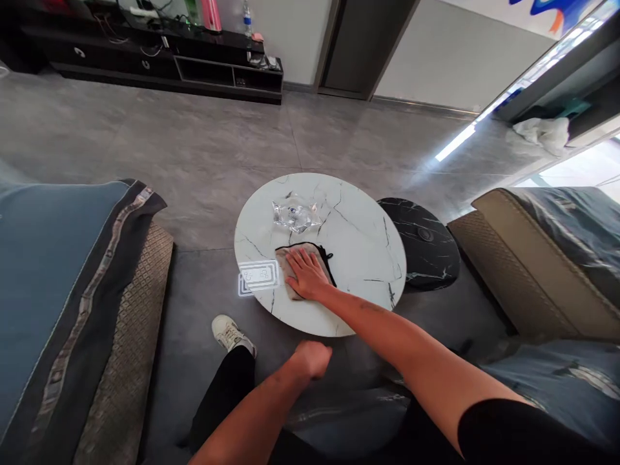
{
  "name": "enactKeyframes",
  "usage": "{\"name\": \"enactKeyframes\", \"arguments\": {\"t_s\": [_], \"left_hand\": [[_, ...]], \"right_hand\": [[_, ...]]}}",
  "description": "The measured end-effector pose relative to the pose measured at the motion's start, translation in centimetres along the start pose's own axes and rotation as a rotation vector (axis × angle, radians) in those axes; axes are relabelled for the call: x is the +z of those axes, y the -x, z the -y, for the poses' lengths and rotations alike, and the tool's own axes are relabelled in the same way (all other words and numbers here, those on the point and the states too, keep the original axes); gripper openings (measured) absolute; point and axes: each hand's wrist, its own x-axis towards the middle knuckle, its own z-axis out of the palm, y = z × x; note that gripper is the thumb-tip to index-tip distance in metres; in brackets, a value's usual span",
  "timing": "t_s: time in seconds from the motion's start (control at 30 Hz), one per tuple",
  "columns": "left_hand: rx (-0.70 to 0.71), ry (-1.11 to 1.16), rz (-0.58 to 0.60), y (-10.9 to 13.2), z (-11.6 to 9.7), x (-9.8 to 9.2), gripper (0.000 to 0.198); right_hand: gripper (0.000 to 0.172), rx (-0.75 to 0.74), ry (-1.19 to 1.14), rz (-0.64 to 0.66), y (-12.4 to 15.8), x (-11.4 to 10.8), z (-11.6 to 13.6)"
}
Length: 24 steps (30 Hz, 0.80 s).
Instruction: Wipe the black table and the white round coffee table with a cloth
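Observation:
My right hand (307,276) lies flat with its fingers spread on a folded beige cloth (296,292) with a black edge and a small loop. The cloth rests on the near left part of a round white marble-patterned table (363,239). Just beyond the cloth, a clear glass ashtray (295,214) with a pointed rim sits on the same top. My left hand (314,359) is closed in a fist in front of the table's near edge, apart from the cloth, and no object shows in it.
A lower black round table (426,239) adjoins the white one on the right. A blue-covered sofa (53,271) stands left, another seat (542,258) right. Across the grey floor is a dark TV cabinet (159,64) with a bottle (247,19). My shoe (230,332) is near the table.

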Motion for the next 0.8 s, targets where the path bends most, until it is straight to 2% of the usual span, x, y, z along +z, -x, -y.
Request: {"name": "enactKeyframes", "arguments": {"t_s": [0.2, 0.33, 0.4, 0.5, 0.67, 0.8], "left_hand": [[0.012, 0.046, 0.027, 0.3, 0.1, -0.7, 0.041], [0.018, 0.060, 0.005, -0.1, 0.5, -0.9, 0.038], [0.017, 0.056, -0.010, -0.5, 0.6, -0.7, 0.039], [0.025, 0.037, -0.017, -1.1, 0.7, -0.3, 0.041], [0.034, 0.014, -0.034, -1.9, 1.0, 0.5, 0.047], [0.016, 0.013, -0.031, -2.0, 1.3, 0.9, 0.043]], "right_hand": [[0.085, -0.016, -0.059, -0.051, -10.5, -0.4, 5.9], [0.083, -0.015, -0.139, -0.103, -14.0, 0.0, 7.9], [0.082, -0.028, -0.140, -0.106, -14.2, 0.2, 8.3], [0.080, -0.098, -0.071, -0.061, -12.9, 0.2, 8.9], [0.079, -0.279, -0.004, -0.003, -8.9, 0.9, 10.0], [0.079, -0.365, -0.028, 0.016, -5.4, 1.5, 10.3]]}}
